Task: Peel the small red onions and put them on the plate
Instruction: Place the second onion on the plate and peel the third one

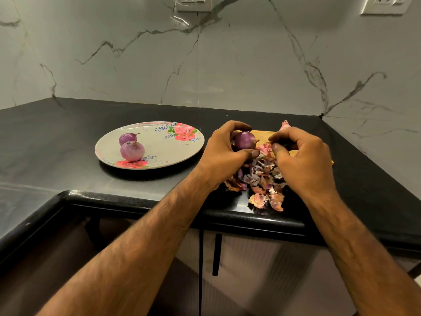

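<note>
— Left of the hands?
— Flowered plate (pixel 180 153) on the black counter (pixel 68 133), two peeled onions (pixel 132 151) touching on it.
— And right?
— Left hand (pixel 224 147) gripping a third onion (pixel 245 140); right hand (pixel 300 153) pinching a skin scrap (pixel 285 125) above the heap of peels (pixel 259 179).

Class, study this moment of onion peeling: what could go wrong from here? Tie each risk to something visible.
1. The peel pile reaches the counter's front edge; scraps may fall to the floor.
2. The left hand grips the onion by fingertips while the right hand pinches a skin strip; a hard tug might pop it loose.
3. The plated onions on the plate could roll.
</note>
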